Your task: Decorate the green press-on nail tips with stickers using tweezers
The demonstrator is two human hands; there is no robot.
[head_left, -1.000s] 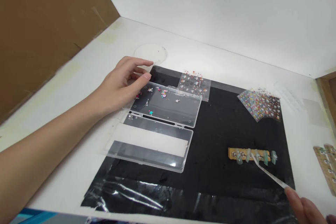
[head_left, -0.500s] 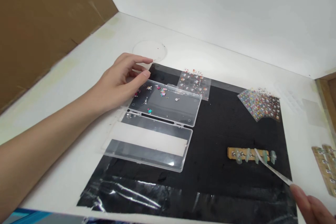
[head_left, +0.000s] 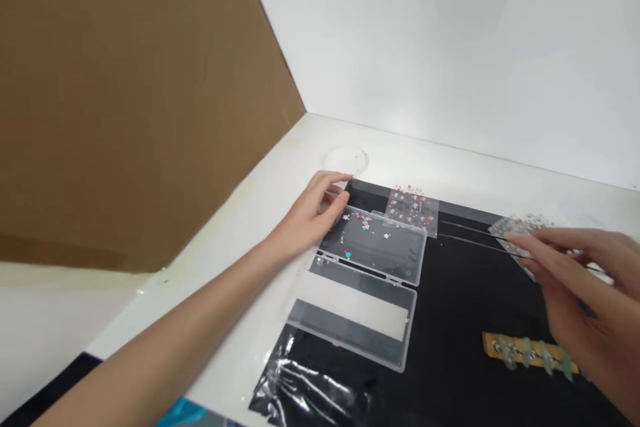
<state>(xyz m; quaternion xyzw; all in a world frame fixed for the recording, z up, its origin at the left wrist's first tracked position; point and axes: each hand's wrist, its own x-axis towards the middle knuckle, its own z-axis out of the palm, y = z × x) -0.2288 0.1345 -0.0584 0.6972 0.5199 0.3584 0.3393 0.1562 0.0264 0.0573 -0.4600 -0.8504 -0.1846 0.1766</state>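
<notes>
Left hand (head_left: 310, 217) and right hand (head_left: 585, 287) are bare and slim.

The left hand (head_left: 313, 217) sits at the far left corner of an open clear plastic case, its fingers loosely curved, though whether they touch the rim cannot be told. The case's shallow tray (head_left: 383, 253) lies farther off, hinged to its lid (head_left: 353, 317) on the near side, with small multicoloured nail decorations (head_left: 363, 223) scattered across the tray's left half. To the right, the right hand (head_left: 585, 287) hangs above the bench, its fingers (head_left: 540, 242) reaching over a fan of printed nail sticker sheets (head_left: 520, 225) and partly hiding it. A wooden strip (head_left: 530, 350) with pale green false nails (head_left: 525, 352) lies nearer, just below that hand.
</notes>
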